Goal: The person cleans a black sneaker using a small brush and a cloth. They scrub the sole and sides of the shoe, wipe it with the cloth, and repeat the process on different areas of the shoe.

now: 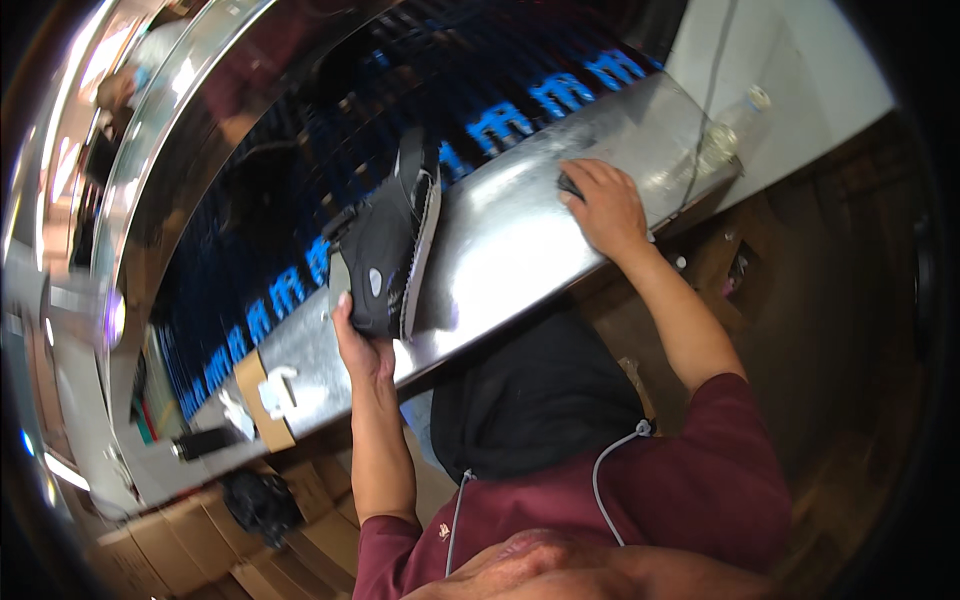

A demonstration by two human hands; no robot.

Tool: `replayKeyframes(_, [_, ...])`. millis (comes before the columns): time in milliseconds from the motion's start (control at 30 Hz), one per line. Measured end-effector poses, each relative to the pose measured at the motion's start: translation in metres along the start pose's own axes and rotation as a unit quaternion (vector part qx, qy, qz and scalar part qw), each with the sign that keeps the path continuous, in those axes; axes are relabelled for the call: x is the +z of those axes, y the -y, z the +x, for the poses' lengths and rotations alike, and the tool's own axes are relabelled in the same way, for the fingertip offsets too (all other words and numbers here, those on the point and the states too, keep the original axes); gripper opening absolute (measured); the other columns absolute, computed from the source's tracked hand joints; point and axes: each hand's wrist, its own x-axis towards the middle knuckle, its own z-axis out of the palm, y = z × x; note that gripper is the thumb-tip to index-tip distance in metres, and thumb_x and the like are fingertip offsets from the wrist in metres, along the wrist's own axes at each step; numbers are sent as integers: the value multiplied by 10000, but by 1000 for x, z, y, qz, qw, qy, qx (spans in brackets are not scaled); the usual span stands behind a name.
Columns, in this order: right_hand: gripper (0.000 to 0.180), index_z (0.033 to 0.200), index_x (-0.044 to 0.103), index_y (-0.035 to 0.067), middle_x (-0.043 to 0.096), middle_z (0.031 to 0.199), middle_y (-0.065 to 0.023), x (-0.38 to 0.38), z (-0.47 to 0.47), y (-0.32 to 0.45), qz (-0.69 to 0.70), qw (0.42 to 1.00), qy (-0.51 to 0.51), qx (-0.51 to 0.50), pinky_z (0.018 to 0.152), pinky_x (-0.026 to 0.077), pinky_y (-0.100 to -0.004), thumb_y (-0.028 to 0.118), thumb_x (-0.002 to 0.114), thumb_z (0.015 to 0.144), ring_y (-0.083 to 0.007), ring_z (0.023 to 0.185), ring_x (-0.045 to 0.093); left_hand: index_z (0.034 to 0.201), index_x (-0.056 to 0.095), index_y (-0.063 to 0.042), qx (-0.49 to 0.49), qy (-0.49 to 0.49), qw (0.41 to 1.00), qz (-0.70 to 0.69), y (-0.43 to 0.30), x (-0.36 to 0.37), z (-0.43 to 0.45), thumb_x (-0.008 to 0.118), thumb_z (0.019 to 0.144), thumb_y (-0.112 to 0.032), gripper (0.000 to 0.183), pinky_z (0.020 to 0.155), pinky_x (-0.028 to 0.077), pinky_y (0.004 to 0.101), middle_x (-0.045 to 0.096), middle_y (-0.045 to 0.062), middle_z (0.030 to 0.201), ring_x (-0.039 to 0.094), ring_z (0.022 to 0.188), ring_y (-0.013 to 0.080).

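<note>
My left hand (365,349) grips the lower end of a black shoe (386,259), thumb on its left side. The shoe is tilted, with a pale jagged edge along its right side and a pale oval patch on the upper. It is over the metal ledge (517,266) of the bench in front of me. My right hand (609,206) rests over the ledge farther right. Its fingers curl round a small dark object (570,186), mostly hidden under the palm, so I cannot tell what it is.
Beyond the ledge runs a dark ribbed surface with blue pieces (499,127) in a row. A clear plastic bottle (739,124) and a cable (707,127) are at the right end. Cardboard (264,409), white scraps (278,390) and a black cylinder (206,444) lie left; cartons (176,536) stand below.
</note>
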Motion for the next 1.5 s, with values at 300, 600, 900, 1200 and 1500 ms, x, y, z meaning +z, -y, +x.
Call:
replayKeyframes(300, [1190, 1774, 53, 129, 415, 1629, -330, 21, -18, 191, 730, 610, 258, 165, 1133, 518, -542, 527, 833, 968, -427, 1482, 493, 1584, 500, 29, 13, -54, 995, -88, 18, -45, -149, 584, 1031, -412, 712, 1226, 468, 499, 612, 176, 1563, 617, 1409, 341])
replayKeyframes(600, [1024, 1779, 145, 207, 642, 1391, -71, 14, -39, 211, 804, 502, 256, 186, 893, 595, -345, 232, 815, 1005, -170, 1207, 660, 1524, 565, 11, 29, -73, 993, -91, 53, -73, -173, 667, 950, -287, 655, 1174, 518, 485, 678, 154, 1460, 661, 1348, 312])
replayKeyframes(900, [811, 1716, 349, 105, 655, 1428, -74, -23, 41, 181, 555, 817, 157, 2, 1098, 538, -424, 294, 776, 1053, -176, 1198, 672, 1450, 622, 38, 119, -113, 986, -34, 24, -60, -136, 711, 940, -249, 592, 1100, 542, 427, 693, 133, 1387, 689, 1242, 289])
replayKeyframes(1200, [449, 1314, 616, 64, 619, 1090, -69, -130, 352, 261, 18, 829, -467, -306, 773, 505, -366, 427, 683, 1057, -220, 933, 577, 1436, 648, 38, 312, -114, 760, 558, 2, -49, -121, 956, 792, -222, 760, 1080, 539, 454, 716, 239, 1345, 699, 1237, 423])
replayKeyframes(1500, [411, 1105, 839, 173, 748, 1129, -99, -142, 320, 244, 27, 923, -220, -316, 894, 622, -461, 514, 826, 876, -306, 1046, 751, 1639, 436, 38, 256, -58, 826, 498, 31, -84, -103, 932, 844, -253, 981, 1236, 382, 430, 546, 233, 1592, 525, 1455, 357])
